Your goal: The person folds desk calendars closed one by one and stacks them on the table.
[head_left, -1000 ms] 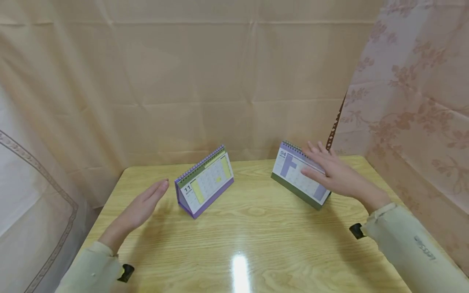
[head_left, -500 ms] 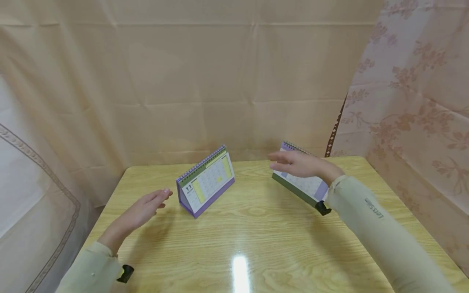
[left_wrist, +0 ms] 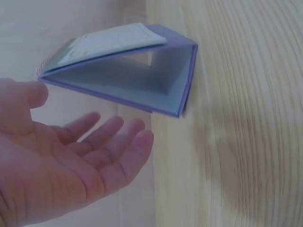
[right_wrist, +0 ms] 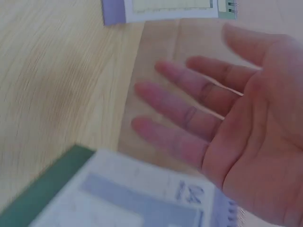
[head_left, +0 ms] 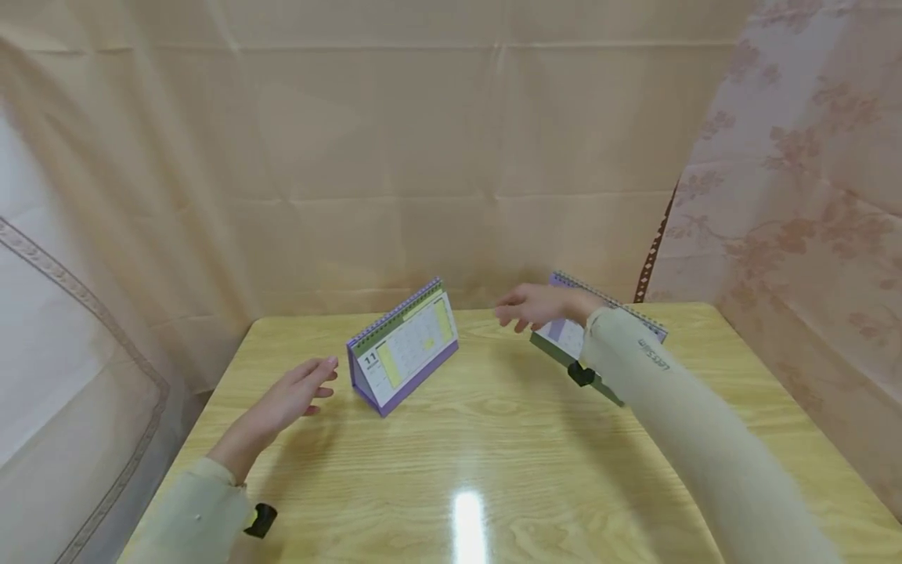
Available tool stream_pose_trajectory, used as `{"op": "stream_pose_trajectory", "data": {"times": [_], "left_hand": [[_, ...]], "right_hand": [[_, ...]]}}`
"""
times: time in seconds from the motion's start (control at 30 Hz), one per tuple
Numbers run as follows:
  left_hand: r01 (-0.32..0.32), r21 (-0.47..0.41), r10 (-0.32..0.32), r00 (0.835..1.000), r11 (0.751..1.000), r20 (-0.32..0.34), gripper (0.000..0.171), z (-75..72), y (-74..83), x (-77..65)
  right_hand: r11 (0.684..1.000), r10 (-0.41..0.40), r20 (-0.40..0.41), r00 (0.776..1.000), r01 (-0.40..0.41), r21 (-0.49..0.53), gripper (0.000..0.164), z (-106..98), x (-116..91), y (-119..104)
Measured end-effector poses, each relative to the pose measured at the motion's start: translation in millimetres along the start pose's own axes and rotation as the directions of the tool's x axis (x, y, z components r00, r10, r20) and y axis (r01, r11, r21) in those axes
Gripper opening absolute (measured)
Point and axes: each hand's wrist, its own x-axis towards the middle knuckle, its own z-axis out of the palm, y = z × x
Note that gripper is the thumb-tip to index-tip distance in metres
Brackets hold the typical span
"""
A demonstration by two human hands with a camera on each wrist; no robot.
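A purple-based desk calendar [head_left: 416, 345] showing page 11 stands as a tent, left of the table's middle. My left hand [head_left: 296, 392] hovers at its left end, fingers relaxed and apart from it. The left wrist view shows the calendar's hollow end [left_wrist: 128, 78] just past those fingers [left_wrist: 125, 158]. A second desk calendar [head_left: 566, 335], page 04 with a green base, stands to the right. My right hand [head_left: 535, 304] is in front of its left part and holds nothing. Seen from the right wrist, the loosely extended fingers [right_wrist: 184, 113] lie between both calendars, and the forearm hides part of the second one.
The wooden table [head_left: 409, 486] has its back edge close to a beige curtain [head_left: 366, 157]. Floral cloth [head_left: 810, 235] hangs at the right and white cloth [head_left: 63, 376] at the left. Black wrist devices [head_left: 261, 520] hang under the sleeves.
My right hand has swung left across the page 04 calendar, from its right part past its left end. The left hand stays near the other calendar, its fingers slightly more relaxed. Both calendars keep their places.
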Motion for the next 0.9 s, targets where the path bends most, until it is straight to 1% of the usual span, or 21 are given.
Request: {"op": "stream_pose_trajectory", "data": {"times": [0.1, 0.17, 0.27, 0.37, 0.5, 0.63, 0.8, 0.9], "left_hand": [[0.010, -0.010, -0.010, 1.000, 1.000, -0.029, 0.090, 3.0, 1.6, 3.0], [0.014, -0.007, -0.015, 0.999, 1.000, -0.040, 0.093, 5.0, 2.8, 4.2], [0.022, 0.000, -0.022, 0.999, 1.000, -0.031, 0.100, 6.9, 4.7, 5.4], [0.035, 0.014, -0.034, 0.999, 0.999, -0.027, 0.108, 7.3, 6.2, 6.2], [0.057, 0.053, -0.055, 0.998, 0.997, -0.044, 0.109, 7.2, 7.5, 5.9], [0.070, 0.076, -0.066, 0.997, 0.995, -0.047, 0.108, 6.0, 6.7, 4.4], [0.104, 0.089, -0.100, 0.993, 0.991, -0.056, 0.114, 2.8, 2.6, -1.2], [0.135, 0.084, -0.128, 0.989, 0.987, -0.078, 0.118, 2.2, 0.3, -4.4]], "right_hand": [[0.991, 0.028, -0.047, 0.998, -0.022, 0.131, 0.075, 1, 19, -6], [0.980, 0.037, -0.095, 0.995, -0.018, 0.196, 0.085, 3, 31, -12], [0.964, 0.063, -0.169, 0.984, -0.016, 0.264, 0.097, 9, 46, -26], [0.948, 0.078, -0.217, 0.973, -0.005, 0.319, 0.104, 19, 61, -43], [0.949, 0.089, -0.250, 0.964, -0.005, 0.316, 0.106, 33, 78, -66], [0.953, 0.119, -0.268, 0.956, -0.034, 0.302, 0.107, 42, 92, -79], [0.959, 0.187, -0.282, 0.941, -0.112, 0.262, 0.111, 50, 105, -94], [0.963, 0.202, -0.272, 0.941, -0.140, 0.229, 0.114, 54, 110, -102]]}}
